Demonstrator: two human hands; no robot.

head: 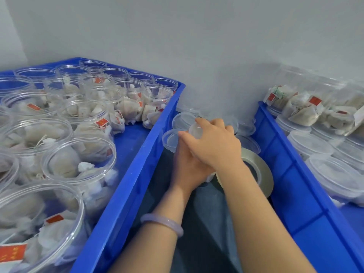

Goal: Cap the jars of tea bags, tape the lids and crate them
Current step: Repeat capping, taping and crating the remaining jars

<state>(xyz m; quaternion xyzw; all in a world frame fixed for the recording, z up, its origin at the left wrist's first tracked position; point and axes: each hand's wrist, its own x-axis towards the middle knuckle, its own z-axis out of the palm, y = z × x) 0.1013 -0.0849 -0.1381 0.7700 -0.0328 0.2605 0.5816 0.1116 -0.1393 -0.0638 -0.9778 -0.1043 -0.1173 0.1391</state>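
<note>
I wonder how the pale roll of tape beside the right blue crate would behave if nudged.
The pale roll of tape is a round ring and seems tilted, so it may well roll or flop flat. Its winding looks thick, so it is probably stiff and fairly heavy for its size.

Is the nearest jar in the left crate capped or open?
Open. The nearest jar has a bare rim with no lid; tea bags show inside.
</note>
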